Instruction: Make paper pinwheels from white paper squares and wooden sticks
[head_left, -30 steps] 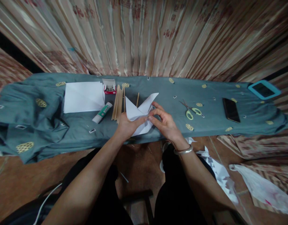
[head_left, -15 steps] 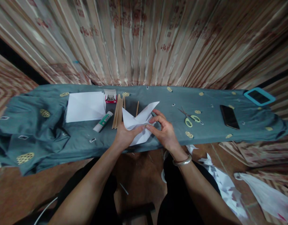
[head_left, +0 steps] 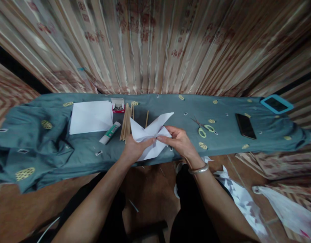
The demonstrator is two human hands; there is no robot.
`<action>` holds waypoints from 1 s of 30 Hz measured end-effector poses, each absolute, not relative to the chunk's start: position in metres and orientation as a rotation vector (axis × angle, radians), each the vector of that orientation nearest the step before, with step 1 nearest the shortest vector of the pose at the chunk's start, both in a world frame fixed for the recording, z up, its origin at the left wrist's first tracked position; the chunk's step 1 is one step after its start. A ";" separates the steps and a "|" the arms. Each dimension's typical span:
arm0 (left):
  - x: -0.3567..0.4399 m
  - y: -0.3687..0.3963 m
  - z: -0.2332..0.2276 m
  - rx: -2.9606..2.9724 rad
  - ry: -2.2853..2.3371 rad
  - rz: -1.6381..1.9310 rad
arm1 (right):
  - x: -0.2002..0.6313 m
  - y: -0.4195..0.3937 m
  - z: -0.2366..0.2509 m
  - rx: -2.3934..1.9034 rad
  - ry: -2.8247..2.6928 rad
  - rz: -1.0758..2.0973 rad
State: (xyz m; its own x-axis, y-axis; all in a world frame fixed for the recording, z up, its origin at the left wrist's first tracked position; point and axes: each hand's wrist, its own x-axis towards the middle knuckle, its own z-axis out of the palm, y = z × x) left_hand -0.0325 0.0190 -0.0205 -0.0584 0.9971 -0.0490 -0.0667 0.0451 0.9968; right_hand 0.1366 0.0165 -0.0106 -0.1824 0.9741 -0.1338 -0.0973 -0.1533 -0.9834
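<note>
A white paper pinwheel (head_left: 151, 130) with pointed, folded blades is held between both hands above the near edge of the cloth-covered table. My left hand (head_left: 135, 146) grips its left side, the thumb lying on the paper close to the middle. From the right, my right hand (head_left: 179, 141) pinches the paper near the centre with its thumb, the other fingers curled at the right blade. The fingers under the paper are hidden. Just left of the pinwheel lie several thin wooden sticks (head_left: 125, 123), and a single stick (head_left: 146, 118) shows behind it.
On the green cloth (head_left: 170, 101) lie a stack of white paper (head_left: 91, 116), a small red box (head_left: 118, 107) of metal pins, a glue stick (head_left: 110, 133), scissors (head_left: 203, 130), a phone (head_left: 245, 126) and a blue-framed tablet (head_left: 277, 103). Paper pieces (head_left: 243, 199) are on the floor at right.
My right hand's fingers have curled in lower around the right blade, which now shows folded toward the centre. My left hand keeps its hold. The view has shifted slightly.
</note>
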 end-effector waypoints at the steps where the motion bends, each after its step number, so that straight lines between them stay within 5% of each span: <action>1: -0.033 0.019 -0.021 1.109 1.246 1.238 | 0.138 0.017 -0.009 -1.151 -1.171 1.531; 30: -0.035 0.019 -0.030 1.179 1.208 1.100 | 0.141 0.009 -0.010 -1.176 -1.134 1.594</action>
